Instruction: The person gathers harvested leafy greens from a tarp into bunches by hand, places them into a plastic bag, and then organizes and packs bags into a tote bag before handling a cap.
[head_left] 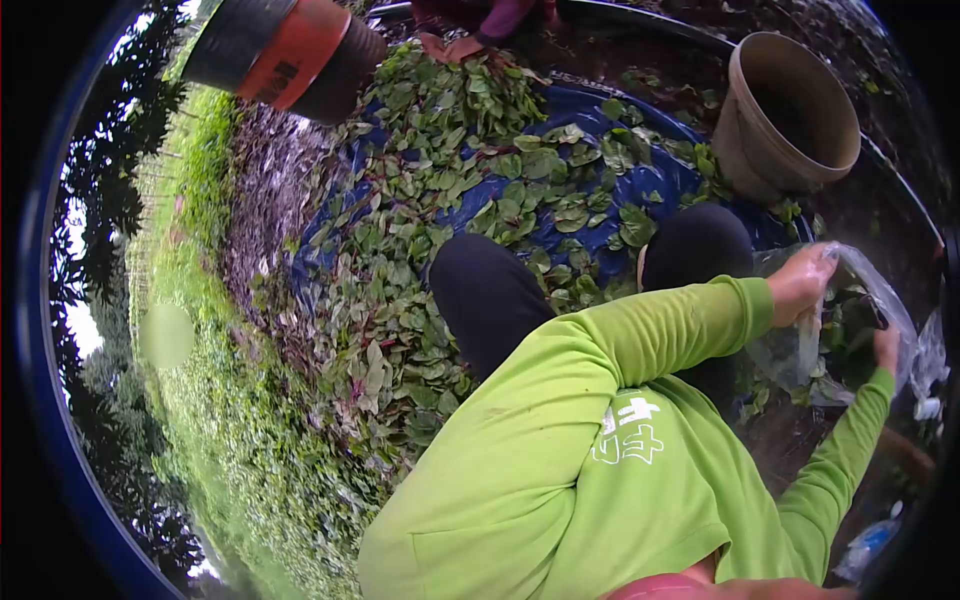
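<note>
A clear plastic bag [787,352] is at the right, beside my knee. My left hand [800,285] pinches its upper rim. My right hand [886,346] is at the bag's mouth, partly behind the plastic, and its fingers are mostly hidden. Green leaves [850,312] show through and inside the bag. Leafy cuttings with reddish stems [400,330] lie in a wide spread in front of my knees, over a blue tarp [575,235].
A tan bucket [735,135] stands tilted in view at the upper right. A black and orange drum [285,55] is at the upper left. Another person's hands [450,47] touch the leaf pile at the top. Crumpled plastic [930,360] lies at the far right.
</note>
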